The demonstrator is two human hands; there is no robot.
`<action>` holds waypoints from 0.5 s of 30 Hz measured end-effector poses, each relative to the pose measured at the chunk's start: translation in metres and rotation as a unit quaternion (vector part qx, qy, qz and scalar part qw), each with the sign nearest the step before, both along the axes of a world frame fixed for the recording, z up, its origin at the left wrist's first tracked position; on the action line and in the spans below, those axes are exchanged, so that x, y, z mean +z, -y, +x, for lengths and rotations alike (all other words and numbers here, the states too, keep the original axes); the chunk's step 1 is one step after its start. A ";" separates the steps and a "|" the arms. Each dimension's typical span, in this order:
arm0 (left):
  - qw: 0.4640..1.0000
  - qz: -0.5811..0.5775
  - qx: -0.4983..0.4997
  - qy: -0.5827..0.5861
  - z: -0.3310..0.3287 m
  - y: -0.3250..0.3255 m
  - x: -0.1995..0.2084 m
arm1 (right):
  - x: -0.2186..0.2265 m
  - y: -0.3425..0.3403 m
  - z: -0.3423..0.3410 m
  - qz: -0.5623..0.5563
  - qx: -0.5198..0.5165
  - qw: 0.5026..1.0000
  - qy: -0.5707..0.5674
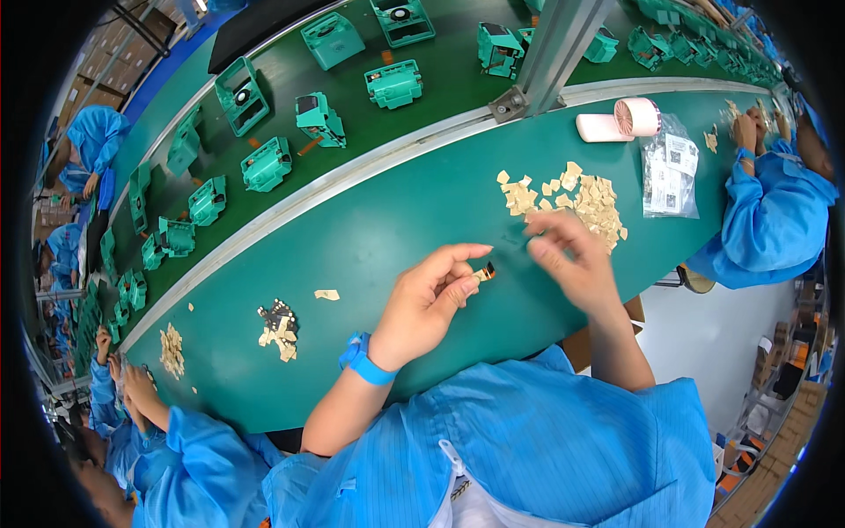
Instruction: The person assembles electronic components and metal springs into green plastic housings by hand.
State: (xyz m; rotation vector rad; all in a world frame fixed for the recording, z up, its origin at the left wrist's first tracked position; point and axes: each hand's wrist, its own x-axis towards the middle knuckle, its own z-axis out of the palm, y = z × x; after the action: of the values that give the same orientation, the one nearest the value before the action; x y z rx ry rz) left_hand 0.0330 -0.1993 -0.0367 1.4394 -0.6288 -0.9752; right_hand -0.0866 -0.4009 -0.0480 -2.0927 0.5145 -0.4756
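Above the green tabletop (378,211), my left hand (421,304) pinches a small cream piece with a black and orange end (485,272) between thumb and forefinger. My right hand (572,260) hovers just to the right of that piece, thumb and fingers apart, and nothing shows in its grasp. Beyond the right hand spreads a pile of small, flat, cream-coloured pieces (597,204) with irregular outlines. A smaller heap of black and cream bits (279,330) lies to the left of my left hand, with a single cream piece (326,295) nearby.
A pink handheld fan (635,117) and a clear bag with white labels (671,172) lie at the far right. Behind a metal rail (387,158), green housings (393,84) stand on a conveyor. Co-workers in blue sit left (202,462) and right (775,216).
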 end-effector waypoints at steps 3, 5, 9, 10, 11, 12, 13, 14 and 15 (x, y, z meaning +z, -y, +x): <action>0.999 -0.005 -0.022 -0.034 0.001 0.002 0.006 | -0.003 -0.016 0.001 0.444 0.116 0.886 -0.065; 0.999 0.004 -0.024 -0.039 0.001 0.002 0.007 | -0.015 -0.017 0.001 0.569 0.191 0.797 -0.061; 0.993 0.049 0.030 0.104 -0.003 0.004 0.007 | -0.016 -0.019 0.001 0.581 0.183 0.791 -0.063; 0.962 0.079 0.077 0.248 -0.005 0.005 0.007 | -0.017 -0.021 0.002 0.558 0.151 0.814 -0.057; 0.962 0.080 0.077 0.248 -0.007 0.005 0.008 | -0.016 -0.022 0.002 0.533 0.119 0.836 -0.051; 0.940 0.065 0.087 0.325 -0.010 0.005 0.008 | -0.016 -0.023 0.002 0.534 0.118 0.836 -0.051; 0.911 0.049 0.096 0.399 -0.012 0.005 0.008 | -0.017 -0.023 0.001 0.502 0.102 0.857 -0.059; 0.910 0.051 0.096 0.399 -0.015 0.007 0.009 | -0.017 -0.024 0.001 0.471 0.088 0.875 -0.068; 0.903 0.047 0.104 0.415 -0.019 0.011 0.009 | -0.016 -0.026 0.001 0.472 0.088 0.875 -0.068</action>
State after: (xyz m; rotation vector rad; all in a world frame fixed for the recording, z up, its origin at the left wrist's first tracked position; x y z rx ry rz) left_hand 0.0139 -0.2104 -0.0278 1.9621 -1.0178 -0.1803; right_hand -0.0854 -0.3746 -0.0644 -1.2005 0.4917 0.0578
